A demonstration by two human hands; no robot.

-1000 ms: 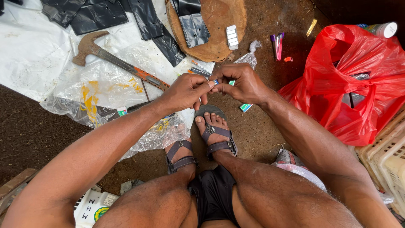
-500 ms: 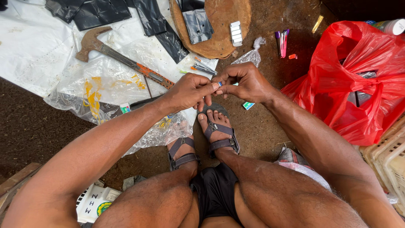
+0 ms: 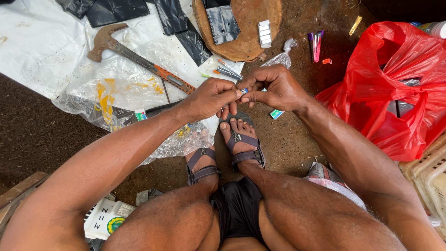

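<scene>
Both hands meet in a fingertip pinch on one small item. The left hand holds it between thumb and forefinger; the right hand closes on its other side, fingers curled, thumb and forefinger almost touching those of the left. The small metallic piece shows only as a pale glint between the fingertips; its kind cannot be told.

The piece is held in the air above the person's sandalled feet, over bare earth floor, just off the near edge of the clear plastic sheet.

Step in hand, as judged: fine fitting or separating of the piece, done by opposed fingertip pressure. The next move calls for a steady pinch from the left hand while the right turns or pulls; a slack grip could drop the piece onto the dark earth.

Nearby items:
- claw hammer, lying across the plastic sheet.
- black cut pieces, along the far edge of the white sheet.
- round brown pad, carrying a small white block.
- red plastic bag, to the right, well apart from the hands.
</scene>
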